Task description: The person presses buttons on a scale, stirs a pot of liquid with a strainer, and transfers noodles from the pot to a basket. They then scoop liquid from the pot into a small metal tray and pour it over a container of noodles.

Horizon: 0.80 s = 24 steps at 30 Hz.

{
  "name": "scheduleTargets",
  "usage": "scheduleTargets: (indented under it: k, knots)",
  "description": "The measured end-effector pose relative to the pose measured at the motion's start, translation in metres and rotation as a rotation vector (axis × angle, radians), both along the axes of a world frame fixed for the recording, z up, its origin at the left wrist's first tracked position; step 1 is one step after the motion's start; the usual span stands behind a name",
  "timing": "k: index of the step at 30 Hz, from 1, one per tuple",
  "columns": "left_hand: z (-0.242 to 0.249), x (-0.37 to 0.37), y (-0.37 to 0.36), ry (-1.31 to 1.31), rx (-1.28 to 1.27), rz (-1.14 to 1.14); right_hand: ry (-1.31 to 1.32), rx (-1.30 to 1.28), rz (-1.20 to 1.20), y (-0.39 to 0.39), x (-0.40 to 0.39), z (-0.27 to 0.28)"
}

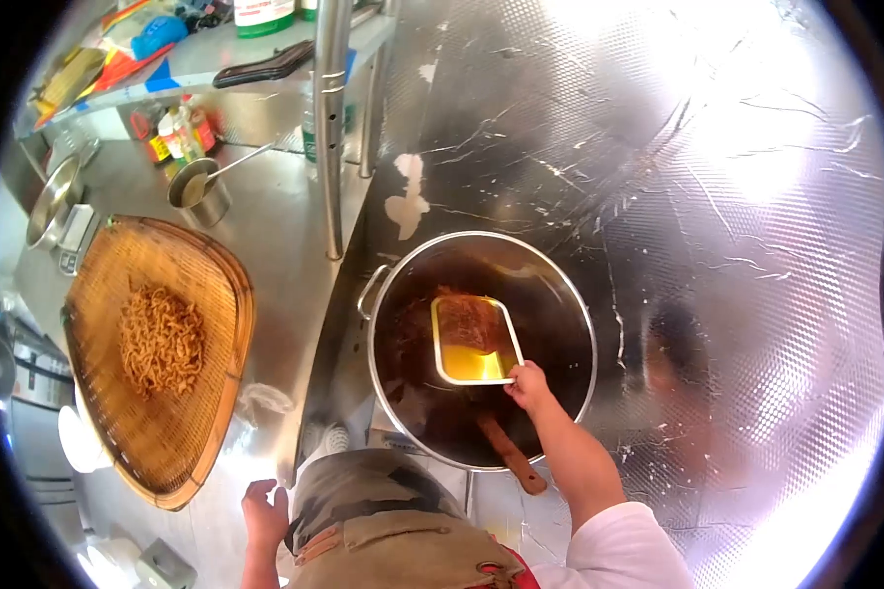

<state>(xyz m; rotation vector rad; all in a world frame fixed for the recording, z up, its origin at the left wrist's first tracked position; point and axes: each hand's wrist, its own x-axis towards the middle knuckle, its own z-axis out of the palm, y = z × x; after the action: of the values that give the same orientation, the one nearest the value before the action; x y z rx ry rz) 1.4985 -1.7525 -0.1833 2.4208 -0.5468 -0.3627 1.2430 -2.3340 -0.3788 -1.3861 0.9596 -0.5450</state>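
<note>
My right hand [528,386] grips the near right corner of a rectangular tub [521,365] with a pale rim, fingers closed on the edge. Inside the tub shows bright yellow at the near end and reddish brown at the far end. It is over the mouth of a large round metal pot [591,329], whose inside looks dark brown. A wooden handle [513,456] leans over the pot's near rim, close to my right forearm. Down by my left leg hangs my left hand [263,512], with nothing in it, fingers loosely bent and thumb apart.
On the steel counter [295,231] to the left lies a woven bamboo tray [211,398] with a heap of brown noodle-like strips [160,341]. Behind it are a metal cup [199,201] with a spoon and several bottles [182,133]. A shelf post [331,147] stands near the pot.
</note>
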Motion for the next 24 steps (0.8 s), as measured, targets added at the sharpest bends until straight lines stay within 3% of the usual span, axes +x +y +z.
scheduleTargets:
  k: [1, 2, 4, 5, 7, 15, 20, 21, 22, 24]
  knots:
    - [-0.003, 0.004, -0.001, 0.014, -0.006, -0.013, 0.002, -0.012, -0.012, 0.012, -0.002, 0.060]
    - [-0.005, 0.009, -0.004, 0.021, -0.007, -0.024, -0.022, 0.565, -0.328, 0.050, 0.039, 0.133]
    - [0.001, 0.019, -0.015, 0.035, -0.007, -0.037, -0.147, 0.574, -0.320, 0.070, 0.048, 0.170]
    - [0.011, 0.016, -0.024, -0.087, -0.069, -0.022, -0.146, 0.564, -0.327, 0.071, 0.049, 0.170]
    - [0.017, 0.018, -0.030, -0.059, -0.096, -0.002, -0.157, 0.519, -0.233, 0.067, 0.041, 0.165]
    - [0.002, 0.016, -0.025, 0.082, -0.067, -0.015, -0.082, 0.316, -0.264, 0.051, 0.035, 0.140]
    - [-0.005, 0.012, -0.021, 0.164, -0.100, 0.027, 0.093, 0.419, -0.323, 0.050, 0.039, 0.167]
    - [-0.003, 0.012, -0.021, 0.139, -0.094, 0.012, 0.099, 0.248, -0.164, 0.029, 0.011, 0.118]
    - [-0.002, 0.011, -0.021, 0.113, -0.091, -0.003, 0.103, 0.076, -0.004, 0.031, 0.011, 0.120]
    - [0.001, 0.009, -0.021, 0.098, -0.087, 0.015, 0.074, 0.449, -0.271, 0.038, 0.004, 0.128]
